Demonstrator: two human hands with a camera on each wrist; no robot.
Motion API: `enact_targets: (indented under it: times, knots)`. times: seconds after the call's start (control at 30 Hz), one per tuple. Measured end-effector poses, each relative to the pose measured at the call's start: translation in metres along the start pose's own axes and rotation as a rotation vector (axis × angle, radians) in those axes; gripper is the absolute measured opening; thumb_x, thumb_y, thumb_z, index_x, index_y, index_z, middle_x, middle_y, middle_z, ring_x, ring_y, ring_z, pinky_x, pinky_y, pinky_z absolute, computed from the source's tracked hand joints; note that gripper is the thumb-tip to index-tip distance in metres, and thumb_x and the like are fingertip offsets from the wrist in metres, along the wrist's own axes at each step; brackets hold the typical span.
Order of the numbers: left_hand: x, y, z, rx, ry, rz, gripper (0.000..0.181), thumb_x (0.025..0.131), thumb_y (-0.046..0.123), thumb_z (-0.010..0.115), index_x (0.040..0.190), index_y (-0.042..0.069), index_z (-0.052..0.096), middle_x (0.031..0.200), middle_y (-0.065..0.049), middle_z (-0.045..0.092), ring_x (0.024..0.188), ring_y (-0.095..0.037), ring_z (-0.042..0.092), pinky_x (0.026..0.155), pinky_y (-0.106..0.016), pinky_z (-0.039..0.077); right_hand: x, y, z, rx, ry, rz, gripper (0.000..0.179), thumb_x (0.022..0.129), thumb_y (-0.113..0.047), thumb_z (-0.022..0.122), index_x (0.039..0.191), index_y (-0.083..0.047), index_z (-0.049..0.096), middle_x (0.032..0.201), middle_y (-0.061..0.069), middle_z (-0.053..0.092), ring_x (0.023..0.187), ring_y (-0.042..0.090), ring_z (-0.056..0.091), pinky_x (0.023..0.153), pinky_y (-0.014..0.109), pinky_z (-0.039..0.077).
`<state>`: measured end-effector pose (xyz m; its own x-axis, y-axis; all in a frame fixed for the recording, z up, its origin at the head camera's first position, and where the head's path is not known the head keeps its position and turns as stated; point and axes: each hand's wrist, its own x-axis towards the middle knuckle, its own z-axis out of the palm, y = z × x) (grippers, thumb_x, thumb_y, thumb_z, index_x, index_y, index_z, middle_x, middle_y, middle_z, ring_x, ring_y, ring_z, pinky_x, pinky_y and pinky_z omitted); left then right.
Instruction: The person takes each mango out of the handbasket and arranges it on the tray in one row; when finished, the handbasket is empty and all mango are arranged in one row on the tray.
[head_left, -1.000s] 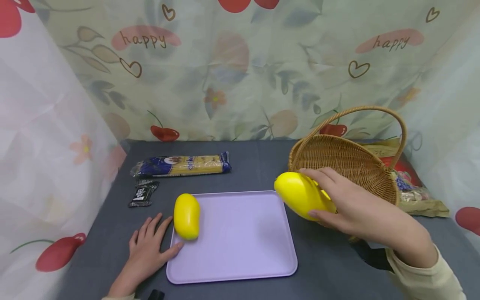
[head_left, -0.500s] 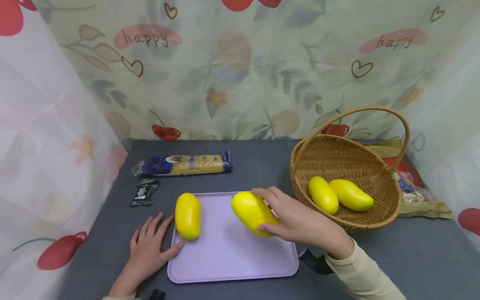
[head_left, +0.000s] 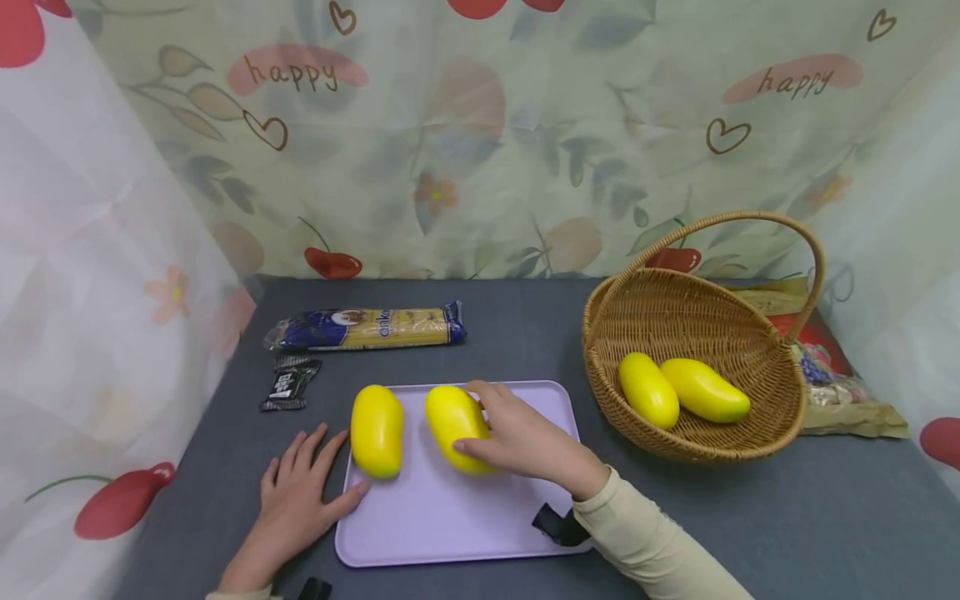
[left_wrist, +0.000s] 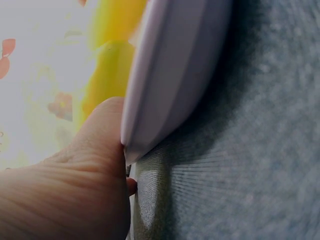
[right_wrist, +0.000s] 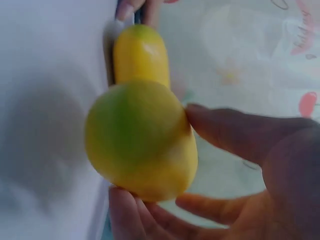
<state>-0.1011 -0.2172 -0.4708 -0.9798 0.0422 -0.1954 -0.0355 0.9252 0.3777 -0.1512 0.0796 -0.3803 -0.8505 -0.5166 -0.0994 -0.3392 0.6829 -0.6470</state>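
Observation:
My right hand [head_left: 517, 433] grips a yellow mango [head_left: 456, 429] between thumb and fingers, over the middle of the lilac tray [head_left: 465, 521]. In the right wrist view this held mango [right_wrist: 140, 140] shows a greenish end, close to the tray's surface. A second mango [head_left: 377, 432] lies on the tray's left side. Beside it my left hand [head_left: 300, 492] rests with fingers spread on the table, its thumb over the tray's left rim. The left wrist view has the thumb [left_wrist: 102, 122] against the tray's edge [left_wrist: 160, 85].
At the right stands a wicker basket [head_left: 678, 317] with a tall handle, two mangoes [head_left: 703, 390] inside. Behind it lies a brown paper package [head_left: 855, 417]. A pack of spaghetti [head_left: 367, 328] and a small black packet [head_left: 289, 383] lie beyond the tray at left.
My right hand has carried the mango leftward from the basket's front to over the tray, bringing it lower beside the other one. The left hand has stayed in place.

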Motion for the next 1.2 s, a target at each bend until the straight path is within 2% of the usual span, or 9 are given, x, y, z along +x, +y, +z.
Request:
enact_targets:
  times: [0.17,0.3,0.63,1.2]
  knots:
    - [-0.001,0.001,-0.001,-0.007,0.002,0.001,0.095,0.077,0.071,0.06,0.147,0.01,0.037,0.153,-0.025,0.02,0.139,-0.048,0.009,0.102,-0.073,0.005,0.014,0.001,0.018,0.086,0.013,0.099,0.073,0.084,-0.035,0.072,0.139,0.001,0.04,0.128,0.018,0.053,0.111,0.027,0.056,0.089,0.041,0.05]
    - [-0.001,0.001,-0.001,-0.007,0.001,-0.005,0.095,0.077,0.071,0.06,0.146,0.01,0.038,0.153,-0.025,0.02,0.139,-0.049,0.009,0.102,-0.073,0.004,0.021,0.002,0.028,0.122,0.016,0.128,0.073,0.083,-0.038,0.073,0.138,0.001,0.043,0.121,0.016,0.057,0.103,0.023,0.057,0.084,0.037,0.051]
    - [-0.001,0.001,-0.001,-0.012,-0.002,-0.004,0.095,0.077,0.071,0.06,0.146,0.01,0.037,0.153,-0.025,0.02,0.139,-0.049,0.009,0.102,-0.073,0.004,0.028,0.002,0.04,0.173,0.04,0.163,0.073,0.084,-0.042,0.071,0.139,-0.002,0.043,0.121,0.014,0.055,0.101,0.021,0.057,0.081,0.035,0.051]
    - [0.0,0.001,-0.001,-0.007,-0.023,-0.013,0.095,0.078,0.072,0.058,0.147,0.011,0.036,0.154,-0.024,0.019,0.139,-0.048,0.008,0.102,-0.072,0.004,0.029,-0.002,0.042,0.205,0.035,0.169,0.074,0.085,-0.043,0.07,0.14,-0.003,0.04,0.123,0.016,0.053,0.104,0.024,0.057,0.084,0.037,0.051]
